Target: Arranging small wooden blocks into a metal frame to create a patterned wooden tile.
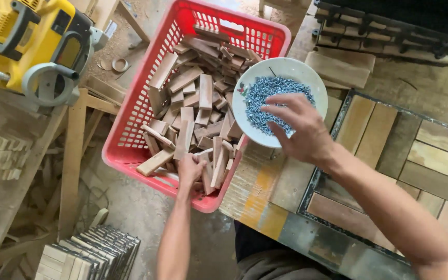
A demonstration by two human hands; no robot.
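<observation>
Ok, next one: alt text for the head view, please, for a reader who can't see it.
Seen from above, a person's left hand reaches into a red basket of small wooden blocks, while the right hand dips its fingers into a white bowl of bluish screws. A yellow machine stands at upper left.

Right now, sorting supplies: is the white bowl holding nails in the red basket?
No, the white bowl of screws sits on the workbench, beside the red basket.
</observation>
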